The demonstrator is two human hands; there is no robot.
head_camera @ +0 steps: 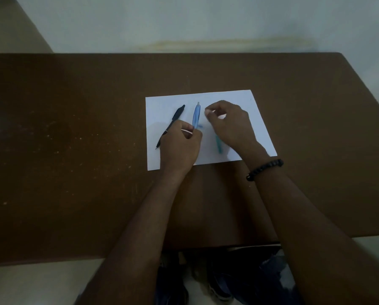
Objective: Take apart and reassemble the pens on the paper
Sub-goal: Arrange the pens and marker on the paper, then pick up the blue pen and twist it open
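Over paper (239, 100): hands, perhaps mid-pinch.

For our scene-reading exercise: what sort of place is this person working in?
Probably a plain indoor study or desk spot, perhaps a classroom. A bare brown table stands against a pale wall, with one sheet of paper and pens, such as the black pen.

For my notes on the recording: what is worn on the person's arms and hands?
Both forearms are bare, with no sleeves in view. The right wrist carries a dark beaded bracelet. The left hand and the right hand wear no gloves; I can see no rings or watch, though the picture is dim.
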